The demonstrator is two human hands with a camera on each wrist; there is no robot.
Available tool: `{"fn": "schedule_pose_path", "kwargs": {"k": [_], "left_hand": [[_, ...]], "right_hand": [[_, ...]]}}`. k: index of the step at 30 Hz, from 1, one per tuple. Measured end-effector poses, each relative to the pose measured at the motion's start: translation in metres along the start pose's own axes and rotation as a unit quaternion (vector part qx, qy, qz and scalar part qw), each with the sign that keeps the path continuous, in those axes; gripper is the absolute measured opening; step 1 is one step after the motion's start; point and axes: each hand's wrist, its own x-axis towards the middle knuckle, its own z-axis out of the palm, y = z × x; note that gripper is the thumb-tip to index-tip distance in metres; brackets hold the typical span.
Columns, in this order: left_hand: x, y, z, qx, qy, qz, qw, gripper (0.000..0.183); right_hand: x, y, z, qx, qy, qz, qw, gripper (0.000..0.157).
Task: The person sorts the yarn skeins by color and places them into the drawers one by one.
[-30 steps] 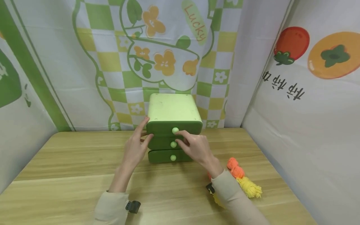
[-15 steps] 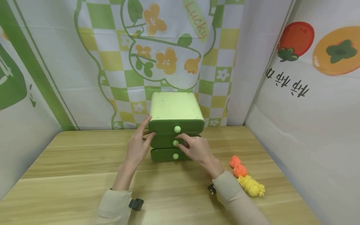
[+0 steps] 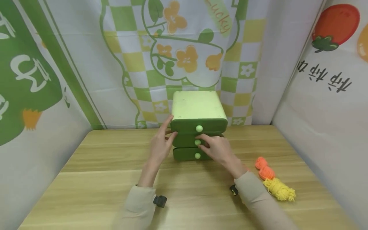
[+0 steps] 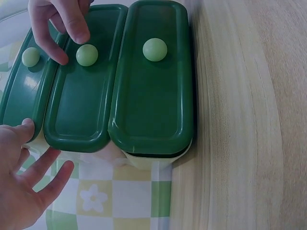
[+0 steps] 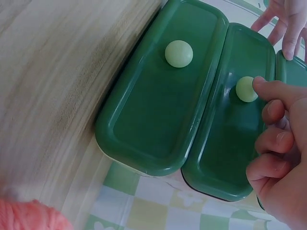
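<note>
A small cabinet [image 3: 198,105] with a pale green top and three dark green drawers stands at the back of the table. My right hand [image 3: 219,148] is at the middle drawer [image 5: 225,129]. Its thumb and forefinger pinch the round pale green knob [image 4: 87,55], and the other fingers curl into the palm in the right wrist view. My left hand [image 3: 161,145] steadies the cabinet's left side, fingers fairly straight. Its thumb touches the top drawer's [image 4: 24,96] edge in the left wrist view. A narrow dark gap shows behind the bottom drawer's [image 4: 153,105] front.
Orange yarn balls [image 3: 265,171] and a yellow yarn bundle [image 3: 280,190] lie on the wooden table [image 3: 109,191], right of the cabinet. More orange yarn is partly hidden behind the right forearm. Printed cloth [image 3: 135,64] hangs close behind the cabinet.
My right hand has come down slightly from between the top and middle knobs to the middle one. The left hand keeps its place on the cabinet. The head view has turned left.
</note>
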Motion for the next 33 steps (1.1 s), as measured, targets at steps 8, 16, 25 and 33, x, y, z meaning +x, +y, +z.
{"fn": "schedule_pose_path", "kwargs": {"k": [8,16,25,33], "left_hand": [[0.0014,0.0012,-0.0035,0.003,0.006,-0.013,0.9999,0.068],[-0.0004,0.0026,-0.0031,0.008,-0.002,-0.007,0.9999,0.067],[-0.0013,0.0034,-0.0030,0.004,0.005,-0.007,1.0000,0.067],[-0.0020,0.0028,-0.0041,-0.006,-0.002,-0.021,0.9998,0.067]], "right_hand": [[0.0039,-0.0002,0.0041,0.006,-0.004,0.000,1.000,0.029],[0.0011,-0.0006,0.0085,0.011,0.012,-0.007,1.000,0.028],[0.0020,-0.0016,0.0075,0.015,0.005,-0.012,1.000,0.025],[0.0017,-0.0041,0.0087,0.004,-0.009,-0.011,1.000,0.024]]}}
